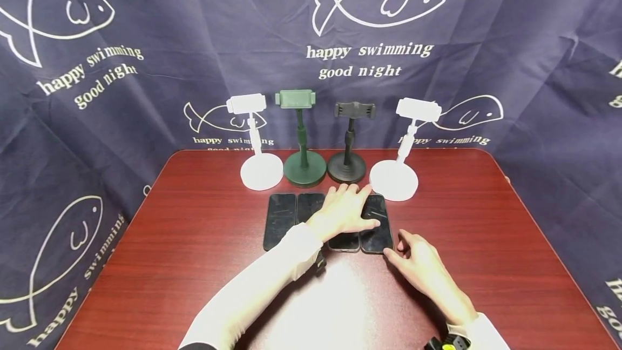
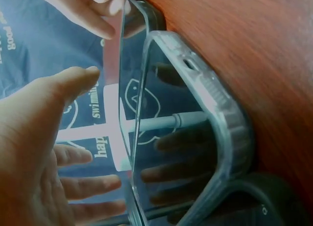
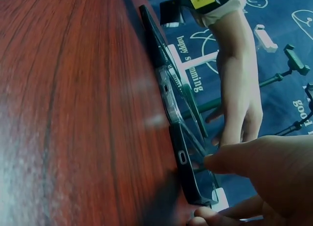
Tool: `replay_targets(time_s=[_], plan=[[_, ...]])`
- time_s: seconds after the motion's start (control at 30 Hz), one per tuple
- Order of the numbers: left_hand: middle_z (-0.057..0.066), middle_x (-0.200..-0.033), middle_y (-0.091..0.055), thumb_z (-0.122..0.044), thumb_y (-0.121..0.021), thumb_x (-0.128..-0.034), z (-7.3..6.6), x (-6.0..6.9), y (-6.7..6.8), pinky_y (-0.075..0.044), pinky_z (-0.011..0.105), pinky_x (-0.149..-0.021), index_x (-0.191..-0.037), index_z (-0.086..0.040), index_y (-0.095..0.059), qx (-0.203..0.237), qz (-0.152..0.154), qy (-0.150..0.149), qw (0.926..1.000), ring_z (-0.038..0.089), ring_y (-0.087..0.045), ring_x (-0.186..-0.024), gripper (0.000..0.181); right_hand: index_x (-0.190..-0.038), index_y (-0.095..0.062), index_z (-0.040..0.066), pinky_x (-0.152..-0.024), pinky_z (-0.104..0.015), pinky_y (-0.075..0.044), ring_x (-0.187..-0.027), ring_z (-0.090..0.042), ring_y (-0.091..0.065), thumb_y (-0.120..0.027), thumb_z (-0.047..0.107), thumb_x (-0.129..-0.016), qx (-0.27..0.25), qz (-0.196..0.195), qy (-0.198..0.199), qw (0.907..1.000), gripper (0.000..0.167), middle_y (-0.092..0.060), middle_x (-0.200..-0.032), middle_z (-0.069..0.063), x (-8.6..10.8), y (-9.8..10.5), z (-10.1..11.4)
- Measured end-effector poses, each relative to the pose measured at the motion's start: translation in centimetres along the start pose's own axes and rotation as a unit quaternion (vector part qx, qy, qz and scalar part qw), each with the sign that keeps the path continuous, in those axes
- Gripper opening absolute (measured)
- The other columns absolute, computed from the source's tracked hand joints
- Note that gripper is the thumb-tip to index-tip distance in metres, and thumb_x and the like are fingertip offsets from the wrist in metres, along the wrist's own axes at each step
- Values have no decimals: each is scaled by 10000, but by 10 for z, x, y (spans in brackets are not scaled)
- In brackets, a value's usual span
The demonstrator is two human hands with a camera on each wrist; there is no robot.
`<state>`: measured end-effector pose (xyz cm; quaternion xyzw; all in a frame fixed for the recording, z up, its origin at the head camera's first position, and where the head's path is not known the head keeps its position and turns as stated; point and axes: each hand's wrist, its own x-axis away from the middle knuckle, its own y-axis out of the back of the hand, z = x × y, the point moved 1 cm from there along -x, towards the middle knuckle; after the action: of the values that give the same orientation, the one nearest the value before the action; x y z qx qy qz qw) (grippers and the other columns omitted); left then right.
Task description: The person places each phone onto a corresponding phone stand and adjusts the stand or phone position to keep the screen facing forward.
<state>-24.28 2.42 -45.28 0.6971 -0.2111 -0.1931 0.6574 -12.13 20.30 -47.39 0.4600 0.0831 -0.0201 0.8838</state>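
Observation:
Several phones lie side by side on the table, dark screens up; the leftmost phone (image 1: 281,221) and the rightmost phone (image 1: 376,240) show most fully. My left hand (image 1: 342,212) spreads over the right half of the row, hiding part of the phones beneath. In the left wrist view its fingers look straight, above a phone in a clear case (image 2: 232,133). By the rightmost phone's lower right corner is my right hand (image 1: 421,263), thumb near the bottom edge and fingers beside the right side. The right wrist view shows that phone's dark case (image 3: 182,162); contact is unclear.
Behind the phones stand a left white phone stand (image 1: 261,172), a green stand (image 1: 304,169), a black stand (image 1: 346,168) and a right white stand (image 1: 393,180). A fish-patterned curtain (image 1: 272,26) hangs behind the red-brown table (image 1: 194,242).

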Motion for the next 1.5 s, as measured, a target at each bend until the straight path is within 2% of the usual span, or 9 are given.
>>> replay_targets(time_s=[0.23, 0.43, 0.6, 0.7, 0.97, 1.2, 1.27, 1.5], plan=[[38, -1319, -618, -790, -613, -833, -1, -5, -5, -461, 469, -999, -1469, -223, -479, -208, 122, 172, 9996, 263, -564, -1256, 862, -768, -531, 124, -575, -276, -345, -617, -113, -405, -788, 244, -853, 95, 315, -145, 9994, 297, -493, -695, -9, -4, -5, 3], [39, -1336, -614, -779, -620, -838, -2, -7, -11, -448, 471, -1019, -1454, -196, -504, -266, 239, 244, 9991, 269, -544, -1275, 857, -804, -579, 112, -621, -318, -385, -673, -150, -458, -780, 259, -871, 161, 488, -264, 9983, 258, -510, -723, -6, -6, -8, 6], [38, -1379, -598, -757, -630, -853, -2, -7, -12, -444, 471, -1026, -1491, -187, -498, -250, 390, 301, 9985, 273, -517, -1299, 866, -908, -659, 102, -613, -314, -375, -681, -152, -463, -790, 272, -861, 116, 681, -341, 9970, 220, -508, -708, -6, -8, -9, 7], [26, -1400, -588, -753, -619, -868, -2, -7, -14, -434, 475, -1023, -1509, -192, -488, -255, 446, 279, 9983, 270, -510, -1299, 862, -978, -688, 97, -603, -314, -375, -676, -150, -464, -802, 257, -850, 94, 699, -287, 9971, 234, -508, -711, -13, -8, -9, 7], [11, -1454, -565, -748, -644, -858, -3, -11, -17, -414, 490, -1048, -1542, -201, -470, -75, 496, 217, 9985, 257, -488, -1353, 893, -968, -668, 82, -622, -323, -378, -697, -143, -451, -805, 94, -831, 184, 575, 115, 9981, 194, -500, -706, -11, -3, -8, 6], [11, -1394, -577, -725, -693, -834, -8, -12, -11, -424, 470, -1040, -1469, -158, -548, 77, 622, 492, 9968, 253, -474, -1320, 864, -996, -690, 90, -615, -329, -401, -683, -135, -478, -819, 129, -845, 200, 576, 149, 9980, 202, -511, -703, 6, -3, -7, 5], [16, -1375, -578, -710, -712, -827, -11, -13, -9, -427, 471, -1038, -1451, -157, -560, 139, 663, 613, 9958, 256, -469, -1309, 849, -1033, -708, 87, -603, -322, -402, -666, -126, -481, -824, 139, -848, 178, 586, 173, 9980, 224, -516, -684, 25, -4, -7, 4], [29, -1345, -575, -682, -751, -811, -17, -16, -8, -417, 467, -1071, -1438, -154, -573, 136, 691, 907, 9934, 259, -485, -1306, 839, -1240, -709, 3, -605, -323, -442, -640, -116, -531, -841, 179, -845, 87, 618, 24, 9980, 452, -559, -641, 68, -6, -5, 2]])
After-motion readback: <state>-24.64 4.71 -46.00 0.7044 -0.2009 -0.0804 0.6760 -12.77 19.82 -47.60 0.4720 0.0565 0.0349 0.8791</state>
